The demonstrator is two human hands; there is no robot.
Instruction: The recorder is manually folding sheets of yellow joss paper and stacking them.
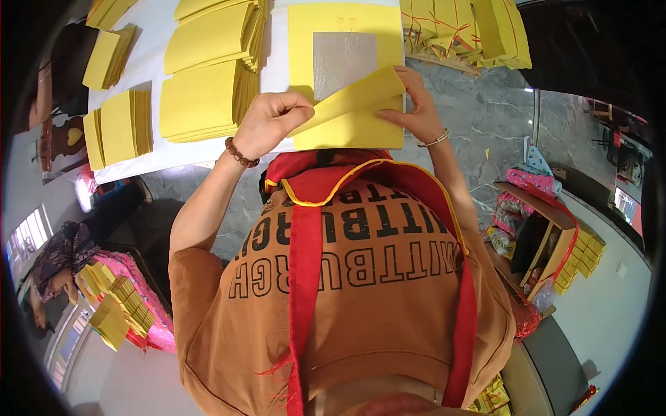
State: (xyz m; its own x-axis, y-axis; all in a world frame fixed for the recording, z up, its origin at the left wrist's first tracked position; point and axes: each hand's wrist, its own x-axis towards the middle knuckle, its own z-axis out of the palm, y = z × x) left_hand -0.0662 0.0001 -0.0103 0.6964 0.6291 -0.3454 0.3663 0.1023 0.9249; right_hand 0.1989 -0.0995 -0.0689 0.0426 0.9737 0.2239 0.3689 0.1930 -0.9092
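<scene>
In front of me at the table's edge lies a yellow paper sheet [301, 52] with a silver foil square [345, 59] in its middle. The sheet's near part is lifted and bent over as a slanting flap [364, 93], partly covering the foil. My left hand [274, 121] is closed, pinching the flap's left corner between thumb and fingers. At its right end my right hand [415, 107] grips the flap, fingertips on its upper edge and thumb on the lower part. More yellow paper shows beneath the flap. Whether the sheet tops a stack is unclear.
Stacks of folded yellow paper [201, 104] stand left on the white table [277, 41], with smaller stacks [128, 125] beyond. Yellow bags with red strings [444, 31] are at the far right. A wooden shelf [548, 208] with packages stands to my right. Another person [66, 260] is at left.
</scene>
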